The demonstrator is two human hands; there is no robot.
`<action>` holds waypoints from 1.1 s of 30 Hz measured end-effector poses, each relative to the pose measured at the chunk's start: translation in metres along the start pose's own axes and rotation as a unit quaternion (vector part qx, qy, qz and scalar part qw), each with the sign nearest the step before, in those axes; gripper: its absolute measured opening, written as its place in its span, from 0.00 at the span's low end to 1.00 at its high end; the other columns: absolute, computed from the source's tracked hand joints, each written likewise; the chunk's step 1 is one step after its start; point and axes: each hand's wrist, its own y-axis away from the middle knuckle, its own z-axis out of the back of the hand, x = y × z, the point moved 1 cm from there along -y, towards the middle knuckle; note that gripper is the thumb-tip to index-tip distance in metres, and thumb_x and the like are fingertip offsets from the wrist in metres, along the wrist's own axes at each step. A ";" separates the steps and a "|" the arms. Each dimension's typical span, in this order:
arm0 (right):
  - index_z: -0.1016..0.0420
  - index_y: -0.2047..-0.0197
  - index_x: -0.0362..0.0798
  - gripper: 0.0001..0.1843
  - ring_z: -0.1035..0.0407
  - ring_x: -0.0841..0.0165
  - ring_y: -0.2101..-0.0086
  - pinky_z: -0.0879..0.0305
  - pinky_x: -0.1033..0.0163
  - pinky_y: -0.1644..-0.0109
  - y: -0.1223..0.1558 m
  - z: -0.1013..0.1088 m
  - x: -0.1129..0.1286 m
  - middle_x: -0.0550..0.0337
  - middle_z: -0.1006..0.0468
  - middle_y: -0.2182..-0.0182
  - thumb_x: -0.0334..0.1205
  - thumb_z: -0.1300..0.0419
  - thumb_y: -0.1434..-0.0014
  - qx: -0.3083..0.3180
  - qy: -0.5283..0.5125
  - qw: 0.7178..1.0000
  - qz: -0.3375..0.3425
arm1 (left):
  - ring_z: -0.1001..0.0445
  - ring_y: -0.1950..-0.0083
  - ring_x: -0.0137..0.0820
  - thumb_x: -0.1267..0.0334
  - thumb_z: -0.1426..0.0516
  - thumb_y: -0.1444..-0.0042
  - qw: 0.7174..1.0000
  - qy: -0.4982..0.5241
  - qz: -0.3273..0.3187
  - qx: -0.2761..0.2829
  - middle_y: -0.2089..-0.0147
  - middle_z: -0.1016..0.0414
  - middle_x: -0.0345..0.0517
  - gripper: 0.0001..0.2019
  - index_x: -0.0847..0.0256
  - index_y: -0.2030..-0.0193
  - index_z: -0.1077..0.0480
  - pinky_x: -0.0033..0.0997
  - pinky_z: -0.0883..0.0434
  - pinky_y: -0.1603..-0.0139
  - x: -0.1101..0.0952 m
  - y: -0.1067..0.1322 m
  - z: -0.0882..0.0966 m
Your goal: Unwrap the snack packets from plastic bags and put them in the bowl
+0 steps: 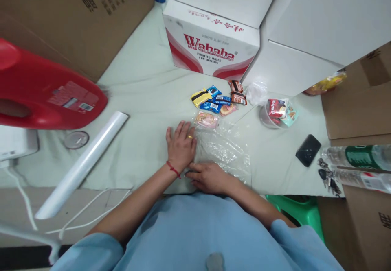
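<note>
A clear plastic film or bag point(227, 149) lies spread on the pale tablecloth. My left hand point(182, 145), with a ring and a red string bracelet, rests flat along the film's left edge, fingers stretched and slightly apart. Just below it, my right hand point(210, 177) lies low on the film's near left corner, fingers extended leftward; its underside is hidden. Beyond my left fingertips sits a wrapped pink-and-tan snack point(206, 119). Behind that are a yellow packet point(200, 97), several blue packets point(211, 107) and brown-red packets point(238, 97).
A round clear tub point(269, 118) holds snack packets at right, near a black box-shaped object point(308, 150), keys point(330, 180) and bottles point(360, 157). A Wahaha carton point(210, 47) stands behind. To the left are a white roll point(85, 161), a round lid point(76, 139) and a red jug point(61, 88).
</note>
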 end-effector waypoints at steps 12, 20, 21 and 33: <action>0.25 0.37 0.52 0.18 0.27 0.62 0.51 0.30 0.57 0.45 0.008 -0.016 0.000 0.57 0.24 0.35 0.43 0.40 0.28 -0.044 0.004 0.999 0.030 | 0.23 0.42 0.38 0.69 0.46 0.34 0.970 0.028 -0.223 -0.089 0.52 0.16 0.48 0.12 0.52 0.54 0.21 0.47 0.37 0.35 0.016 0.010 -0.015; 0.38 0.25 0.52 0.28 0.34 0.60 0.36 0.36 0.53 0.33 0.022 -0.004 0.003 0.50 0.42 0.24 0.43 0.43 0.26 -0.014 -0.120 0.993 0.020 | 0.34 0.25 0.49 0.57 0.55 0.26 0.988 0.008 -0.130 0.081 0.24 0.37 0.59 0.25 0.54 0.26 0.37 0.76 0.64 0.24 0.014 0.004 0.002; 0.40 0.24 0.52 0.30 0.37 0.60 0.32 0.37 0.53 0.31 0.029 0.001 0.003 0.49 0.46 0.22 0.44 0.43 0.26 -0.014 -0.159 0.987 0.010 | 0.36 0.24 0.49 0.56 0.55 0.26 0.989 0.003 -0.119 0.084 0.22 0.39 0.59 0.26 0.53 0.24 0.39 0.77 0.67 0.24 0.016 0.006 0.004; 0.24 0.36 0.46 0.21 0.28 0.53 0.41 0.32 0.53 0.39 -0.014 0.156 -0.142 0.45 0.23 0.39 0.37 0.45 0.30 -0.194 0.055 0.939 -0.278 | 0.43 0.20 0.47 0.51 0.51 0.27 0.989 -0.016 -0.108 0.099 0.20 0.44 0.53 0.31 0.50 0.21 0.47 0.69 0.72 0.21 0.018 0.033 0.006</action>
